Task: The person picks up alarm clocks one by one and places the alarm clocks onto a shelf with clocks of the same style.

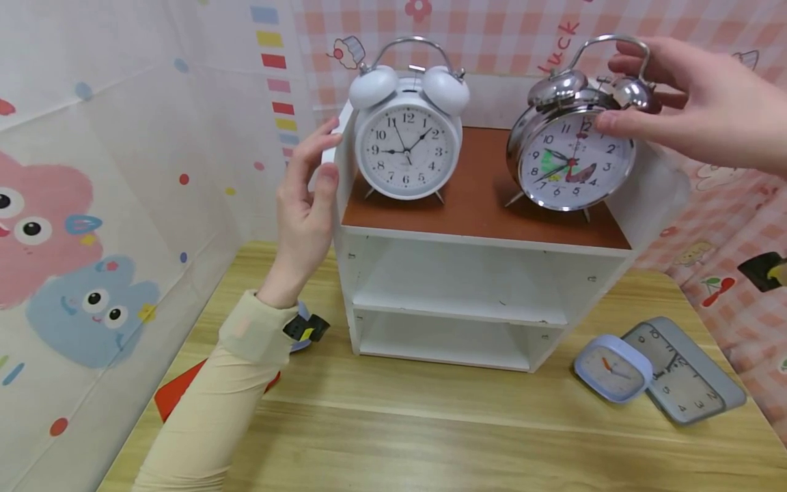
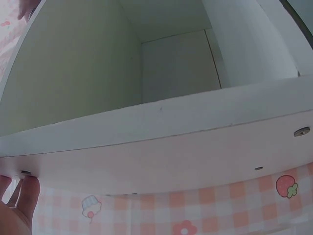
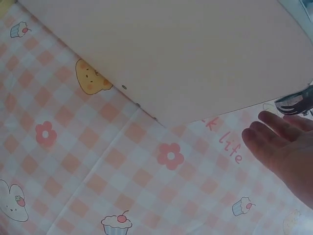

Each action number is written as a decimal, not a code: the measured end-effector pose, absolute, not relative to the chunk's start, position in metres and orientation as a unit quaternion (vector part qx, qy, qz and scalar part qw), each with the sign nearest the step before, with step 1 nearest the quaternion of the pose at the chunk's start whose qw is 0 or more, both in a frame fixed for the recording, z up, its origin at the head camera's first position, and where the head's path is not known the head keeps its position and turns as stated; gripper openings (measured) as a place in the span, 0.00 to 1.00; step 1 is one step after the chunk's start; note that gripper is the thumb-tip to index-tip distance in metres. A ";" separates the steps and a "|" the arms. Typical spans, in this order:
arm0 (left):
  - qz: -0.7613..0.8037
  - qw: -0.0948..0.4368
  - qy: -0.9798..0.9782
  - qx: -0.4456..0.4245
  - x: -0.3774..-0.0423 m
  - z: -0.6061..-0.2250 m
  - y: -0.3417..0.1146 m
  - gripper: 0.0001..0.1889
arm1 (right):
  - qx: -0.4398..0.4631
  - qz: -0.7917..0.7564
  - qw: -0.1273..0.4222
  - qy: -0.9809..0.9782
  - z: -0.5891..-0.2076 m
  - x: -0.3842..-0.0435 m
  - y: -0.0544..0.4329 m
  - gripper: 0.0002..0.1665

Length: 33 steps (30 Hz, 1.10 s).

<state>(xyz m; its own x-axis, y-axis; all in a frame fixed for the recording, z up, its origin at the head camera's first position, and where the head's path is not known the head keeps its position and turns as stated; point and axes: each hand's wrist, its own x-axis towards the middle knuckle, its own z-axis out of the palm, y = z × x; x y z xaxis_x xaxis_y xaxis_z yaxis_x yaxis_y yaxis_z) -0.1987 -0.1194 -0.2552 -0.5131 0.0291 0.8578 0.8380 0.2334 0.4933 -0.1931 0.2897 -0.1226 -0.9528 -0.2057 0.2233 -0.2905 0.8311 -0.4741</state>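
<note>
The right hand (image 1: 695,102) is at the silver alarm clock (image 1: 572,160), which stands at the right end of the brown top board (image 1: 473,208) of the white shelf unit (image 1: 347,294). The thumb lies over the upper front of the dial and the fingers reach behind the right bell (image 1: 633,93) and the carrying handle (image 1: 605,38); how firmly they close on it, I cannot tell. The left hand (image 1: 307,198) rests its thumb and fingertips against the outside of the left side panel (image 1: 335,147), grasping nothing, just beside the white alarm clock (image 1: 406,154). For steady handling, the silver clock looks best controlled low on its round case, since the handle and bells are likely to wobble and a thumb on the dial could tip it. It leans to the right, so both legs (image 1: 515,198) should bear evenly on the board, clear of its front edge. Light, level pressure from the left hand should brace the unit; pushing hard might slide it across the wooden table (image 1: 443,430).
</note>
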 end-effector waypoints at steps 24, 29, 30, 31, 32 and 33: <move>-0.526 0.382 -0.691 -0.314 -0.199 -0.255 -0.119 0.33 | 0.107 0.269 0.185 -0.939 -0.156 -0.142 0.300 0.48; -0.526 0.381 -0.692 -0.316 -0.199 -0.255 -0.119 0.33 | 0.116 0.282 0.209 -0.929 -0.166 -0.137 0.307 0.46; -0.528 0.380 -0.691 -0.316 -0.199 -0.255 -0.119 0.33 | 0.118 0.280 0.213 -0.928 -0.167 -0.137 0.308 0.46; -0.530 0.380 -0.690 -0.315 -0.199 -0.255 -0.119 0.33 | 0.117 0.276 0.214 -0.930 -0.169 -0.136 0.309 0.46; -0.532 0.380 -0.689 -0.314 -0.198 -0.255 -0.119 0.34 | 0.113 0.273 0.214 -0.931 -0.170 -0.135 0.310 0.46; -0.533 0.380 -0.688 -0.314 -0.198 -0.255 -0.119 0.34 | 0.107 0.271 0.214 -0.933 -0.172 -0.133 0.311 0.46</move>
<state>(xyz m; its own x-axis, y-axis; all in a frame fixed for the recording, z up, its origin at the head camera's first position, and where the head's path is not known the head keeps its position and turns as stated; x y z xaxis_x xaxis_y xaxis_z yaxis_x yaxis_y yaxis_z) -0.1984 -0.1185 -0.2555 -0.5152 0.0272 0.8567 0.8362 0.2352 0.4954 -0.1332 0.3107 -0.1716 -0.8859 -0.0830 0.4563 -0.3145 0.8306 -0.4595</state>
